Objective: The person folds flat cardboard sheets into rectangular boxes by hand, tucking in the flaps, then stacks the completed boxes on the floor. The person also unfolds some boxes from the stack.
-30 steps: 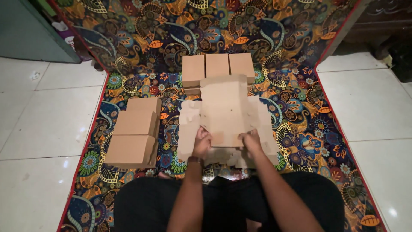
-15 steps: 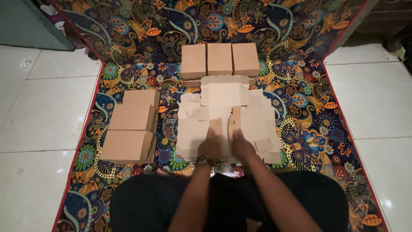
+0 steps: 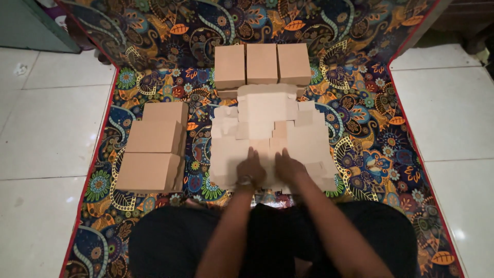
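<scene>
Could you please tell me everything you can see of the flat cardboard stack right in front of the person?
The flat cardboard stack is a pile of light brown die-cut sheets, unfolded, with notched flaps jutting at the edges. It lies flat on the patterned mat, between three folded boxes behind and three more to its left. The left hand and right hand press palm-down on its near edge, side by side.
</scene>
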